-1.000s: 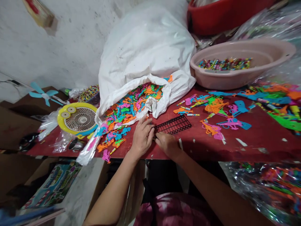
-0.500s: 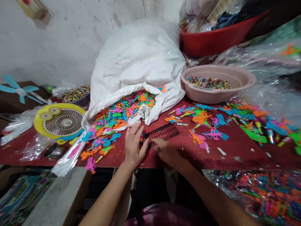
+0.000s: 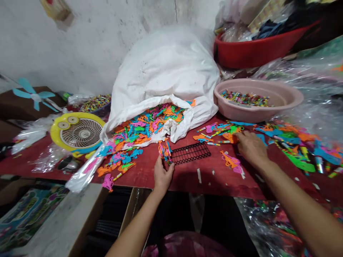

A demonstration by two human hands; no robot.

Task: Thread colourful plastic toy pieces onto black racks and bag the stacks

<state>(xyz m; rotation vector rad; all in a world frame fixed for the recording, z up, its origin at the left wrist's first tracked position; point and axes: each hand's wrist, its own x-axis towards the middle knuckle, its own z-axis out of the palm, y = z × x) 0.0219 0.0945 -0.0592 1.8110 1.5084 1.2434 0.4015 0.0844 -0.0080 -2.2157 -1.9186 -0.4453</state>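
Steadying seems intended: multicoloured plastic toy bundle (image 3: pixel 165 150) clasped by left hand (image 3: pixel 162 176) beside rectangular black plastic grid (image 3: pixel 191 153); right hand (image 3: pixel 251 148), well apart, placed at loose bright plastic toys (image 3: pixel 229 137), grip hidden.

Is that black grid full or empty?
Mostly empty: red tabletop shows through most of the black grid. Colourful toys bunch at its left end, by the left hand; whether any are slotted in, I can't tell.

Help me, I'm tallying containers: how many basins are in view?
3: pink basin right of the white sack, red basin behind the pink one, bluish basin partly behind the yellow fan. Others may be hidden.
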